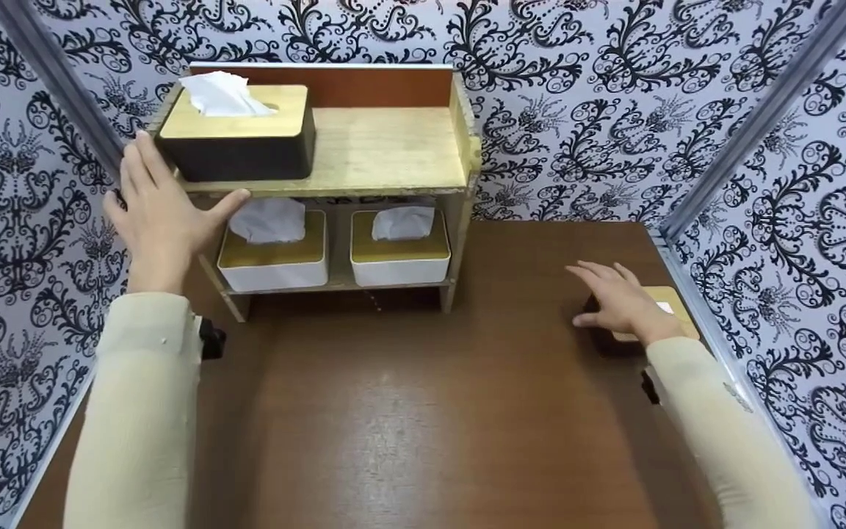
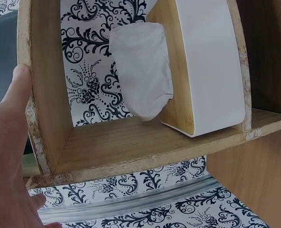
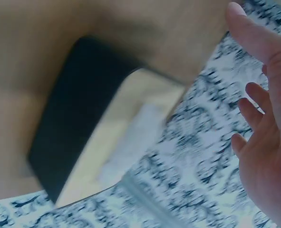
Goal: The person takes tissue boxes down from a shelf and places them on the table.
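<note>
Shelf [image 1: 393, 147]: on table [image 1: 386, 411], towards the back left, before the rear wall [image 1: 555, 110].
Upper box [image 1: 243, 158]: on the shelf, top level, left end.
Lower left box [image 1: 276, 274]: in the shelf, lower level, below the upper box.
Lower right box [image 1: 402, 272]: same level, right of its neighbour.
Side box [image 1: 676, 297]: table's right edge, well right of the shelf.
Left hand [image 1: 161, 213]: shelf's left end.
Right hand [image 1: 620, 300]: by the side box.

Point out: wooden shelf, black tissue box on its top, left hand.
Wooden shelf [image 1: 390, 150]: head view, bare top board.
Black tissue box on top [image 1: 241, 157]: head view, dark front wall.
Left hand [image 1: 161, 214]: head view, back of hand.
</note>
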Demonstrator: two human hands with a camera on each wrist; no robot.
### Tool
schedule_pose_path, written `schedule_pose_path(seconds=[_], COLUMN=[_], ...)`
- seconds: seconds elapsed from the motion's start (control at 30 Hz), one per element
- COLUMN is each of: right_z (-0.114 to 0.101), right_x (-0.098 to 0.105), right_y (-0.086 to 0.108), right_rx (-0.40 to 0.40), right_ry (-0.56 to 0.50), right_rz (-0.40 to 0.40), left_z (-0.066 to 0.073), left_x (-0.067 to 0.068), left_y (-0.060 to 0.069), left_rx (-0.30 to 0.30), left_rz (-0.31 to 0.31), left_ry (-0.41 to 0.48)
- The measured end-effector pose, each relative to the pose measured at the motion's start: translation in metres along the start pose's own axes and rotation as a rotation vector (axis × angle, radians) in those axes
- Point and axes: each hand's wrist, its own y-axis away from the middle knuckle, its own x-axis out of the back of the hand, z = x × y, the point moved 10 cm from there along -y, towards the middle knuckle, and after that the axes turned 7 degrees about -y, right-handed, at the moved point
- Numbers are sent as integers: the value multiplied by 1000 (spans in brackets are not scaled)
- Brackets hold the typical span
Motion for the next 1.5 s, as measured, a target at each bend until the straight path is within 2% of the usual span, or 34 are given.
schedule_pose_path(seconds=[0.13, 0.33, 0.53, 0.83, 1.23, 1.4, 1.5], right_z=[-30, -80, -128, -192, -272, -298, -310], right_x=[6, 18, 34, 46, 70, 82, 90], right_y=[-9, -16, -20, -20, -31, -45, -54], right_rx=[69, 145, 225, 369, 529, 553, 541], right_ry=[17, 55, 50, 91, 70, 84, 99], right_rz=[19, -5, -5, 13, 71, 101, 125], left_z=[-1, -2, -3, -3, -4, -3, -2], left_x=[-2, -3, -2, -3, -4, -3, -3], left_y=[-1, -2, -2, -1, -2, -2, -3], left_rx=[4, 1, -2, -4, -8, -6, -9], left_rz=[-6, -1, 8, 10, 7, 8, 9], left_ry=[-4, -14, -26, -13, -9, -15, -16])
